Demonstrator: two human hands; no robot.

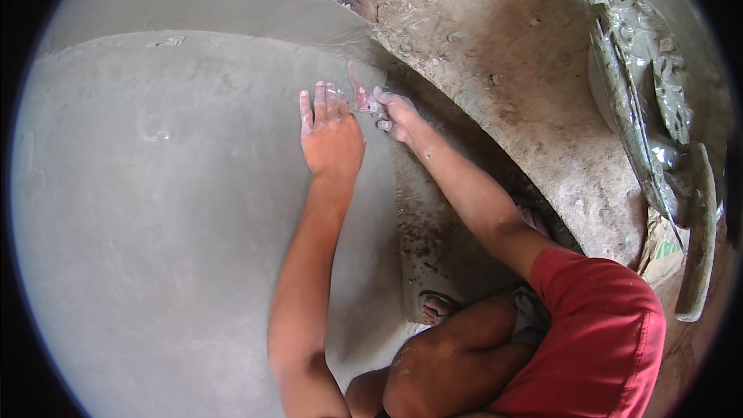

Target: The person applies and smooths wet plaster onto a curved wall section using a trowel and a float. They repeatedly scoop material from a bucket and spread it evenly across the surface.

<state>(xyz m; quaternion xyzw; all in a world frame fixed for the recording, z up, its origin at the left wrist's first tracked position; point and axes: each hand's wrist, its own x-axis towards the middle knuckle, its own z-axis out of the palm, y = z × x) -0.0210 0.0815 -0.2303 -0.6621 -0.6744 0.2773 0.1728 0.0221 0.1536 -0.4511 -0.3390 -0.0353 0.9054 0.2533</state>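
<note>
Right grip [398, 116] clasping reddish tool [361, 98], left grip [333, 133] released over plaster [186, 201], green-lettered bag [660, 257]

The head camera, a wide fisheye, looks steeply down from above and behind the left grip [334, 131] and right grip [398, 116], near enough to take in both forearms [306, 271]. The bent knee [433, 375] shows below the grips, on the wearer's side. The field spreads left of them across grey plaster [186, 201], right of them over brown ground [534, 131].
</note>
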